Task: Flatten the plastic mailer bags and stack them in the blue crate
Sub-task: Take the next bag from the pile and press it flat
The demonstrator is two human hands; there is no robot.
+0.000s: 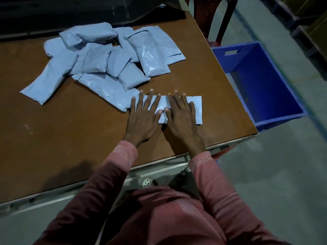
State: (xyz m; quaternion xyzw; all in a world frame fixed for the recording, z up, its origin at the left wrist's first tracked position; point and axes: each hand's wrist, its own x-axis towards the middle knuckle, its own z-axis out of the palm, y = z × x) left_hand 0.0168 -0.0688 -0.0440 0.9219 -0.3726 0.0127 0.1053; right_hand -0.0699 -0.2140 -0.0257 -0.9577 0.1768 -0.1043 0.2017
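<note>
Well, the mailer (197, 110) I was working on lay near the table's front right corner, its long side running left to right. Both my hands were on top of it, palms down. My left hand (144, 118) covered its left end, fingers straight and fanned wide. My right hand (180, 119) covered the middle, fingers straight too and pressing down, so only the right end of the bag showed bare. My thumbs nearly met over the bag. Neither hand was curled round anything. The bag's left end touched the nearest bag of the pile (106, 62), which sat just behind and to the left: a loose heap of pale blue mailers, puffy and creased, lying over one another at all angles. All of it rested on the brown table (70, 131). The blue crate (230, 58) stood on the floor (283, 174) just beside the table's right edge, lower than the top, a handle slot cut in its far wall. A dark red chair (225, 18) stood behind the crate. My pink sleeves (208, 174) reached to my wrists.
</note>
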